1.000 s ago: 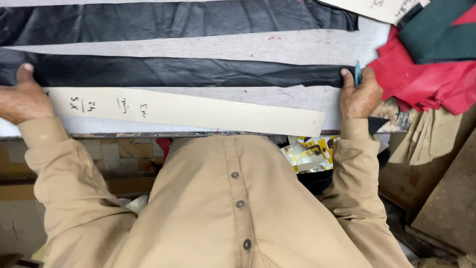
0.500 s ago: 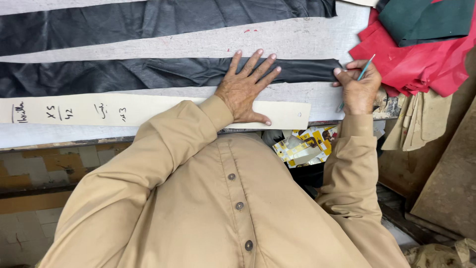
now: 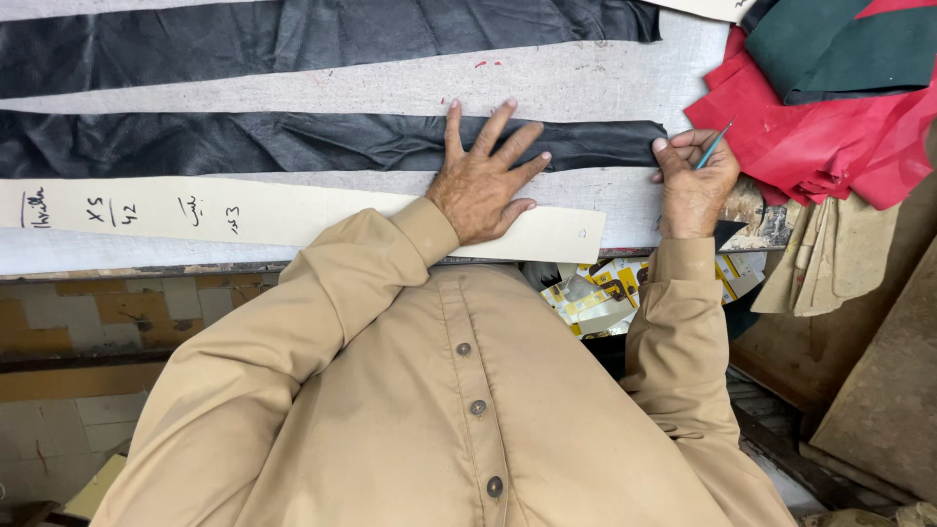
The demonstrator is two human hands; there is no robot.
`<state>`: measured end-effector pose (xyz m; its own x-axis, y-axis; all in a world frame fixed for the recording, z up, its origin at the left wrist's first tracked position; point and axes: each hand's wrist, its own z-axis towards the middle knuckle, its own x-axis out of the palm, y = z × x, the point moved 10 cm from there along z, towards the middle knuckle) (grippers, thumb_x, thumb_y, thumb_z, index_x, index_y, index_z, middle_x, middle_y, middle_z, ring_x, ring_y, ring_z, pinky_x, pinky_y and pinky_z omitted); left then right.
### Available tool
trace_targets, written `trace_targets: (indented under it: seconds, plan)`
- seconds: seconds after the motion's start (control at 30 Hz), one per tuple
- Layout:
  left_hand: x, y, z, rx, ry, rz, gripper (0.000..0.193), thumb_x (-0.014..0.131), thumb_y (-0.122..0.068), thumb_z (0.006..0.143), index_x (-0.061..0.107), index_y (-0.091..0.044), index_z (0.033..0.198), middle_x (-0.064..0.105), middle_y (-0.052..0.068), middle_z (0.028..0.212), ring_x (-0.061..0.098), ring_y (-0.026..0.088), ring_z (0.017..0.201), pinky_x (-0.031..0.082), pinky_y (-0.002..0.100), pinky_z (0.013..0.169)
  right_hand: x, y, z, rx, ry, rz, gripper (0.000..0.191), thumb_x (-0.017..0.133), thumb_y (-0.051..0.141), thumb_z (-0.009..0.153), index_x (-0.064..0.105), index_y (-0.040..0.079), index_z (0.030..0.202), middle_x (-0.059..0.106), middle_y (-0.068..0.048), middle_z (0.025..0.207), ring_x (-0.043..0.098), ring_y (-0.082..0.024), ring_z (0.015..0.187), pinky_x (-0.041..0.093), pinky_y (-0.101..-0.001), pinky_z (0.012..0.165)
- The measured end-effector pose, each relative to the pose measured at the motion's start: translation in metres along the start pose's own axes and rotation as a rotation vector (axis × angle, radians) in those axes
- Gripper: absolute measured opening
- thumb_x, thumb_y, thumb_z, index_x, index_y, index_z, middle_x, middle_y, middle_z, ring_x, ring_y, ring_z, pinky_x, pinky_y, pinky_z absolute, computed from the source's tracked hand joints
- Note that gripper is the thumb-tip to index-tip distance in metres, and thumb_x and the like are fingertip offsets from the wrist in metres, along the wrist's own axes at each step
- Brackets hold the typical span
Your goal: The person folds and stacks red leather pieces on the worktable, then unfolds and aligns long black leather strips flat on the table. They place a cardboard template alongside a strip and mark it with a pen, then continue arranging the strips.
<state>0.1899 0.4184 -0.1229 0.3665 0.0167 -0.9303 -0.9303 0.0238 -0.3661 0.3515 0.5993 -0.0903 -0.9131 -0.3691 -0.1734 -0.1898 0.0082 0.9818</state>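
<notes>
A person's left hand [image 3: 483, 181] is pressing flat, fingers spread, on the black leather strip [image 3: 293, 141] lying across the counter [image 3: 586, 88], while at three o'clock the right hand [image 3: 695, 181] is gripping a thin pen [image 3: 714, 144]; uneven pressure could wrinkle the strip.

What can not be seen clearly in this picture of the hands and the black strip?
Head view only:
- Black strip: left end cut off by the frame edge; the left hand covers part of it.
- Pen in the right hand: lower part hidden by the fingers, tip too small to tell.
- Paper pattern: left end cut off; sleeve hides part.
- Red pile: cut off at right.
</notes>
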Motion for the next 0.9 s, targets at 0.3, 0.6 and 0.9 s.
trace_targets:
  seconds: [0.3, 0.6, 0.9]
  plan:
    - [0.019, -0.028, 0.009, 0.031, 0.076, -0.047, 0.079, 0.052, -0.065, 0.094, 0.038, -0.021, 0.158, 0.022, 0.004, 0.169, 0.007, 0.036, 0.155, 0.002, 0.081, 0.111, -0.003, 0.010, 0.003, -0.002, -0.002, -0.165, 0.024, 0.078, -0.008, 0.088, 0.065, -0.001, 0.107, 0.068, -0.003, 0.076, 0.063, -0.009, 0.060, 0.053, -0.0242, 0.057]
    - [0.024, -0.044, 0.018, 0.091, 0.188, -0.018, 0.102, 0.045, -0.081, 0.086, 0.028, -0.014, 0.161, 0.011, -0.002, 0.171, -0.005, 0.034, 0.156, -0.011, 0.089, 0.100, -0.001, 0.034, 0.015, -0.161, -0.071, -0.302, 0.030, 0.085, -0.009, 0.080, 0.071, -0.001, 0.106, 0.072, -0.003, 0.084, 0.066, -0.008, 0.076, 0.056, -0.0237, 0.074]
    - [-0.004, -0.042, -0.003, 0.234, 0.157, -0.272, 0.086, 0.060, -0.063, 0.086, 0.040, -0.016, 0.155, 0.046, -0.001, 0.156, 0.021, 0.031, 0.152, -0.008, 0.082, 0.108, 0.010, 0.054, -0.007, -0.423, -0.126, -0.568, 0.025, 0.083, -0.012, 0.082, 0.067, -0.001, 0.099, 0.067, -0.007, 0.095, 0.064, -0.016, 0.084, 0.057, -0.0306, 0.078]
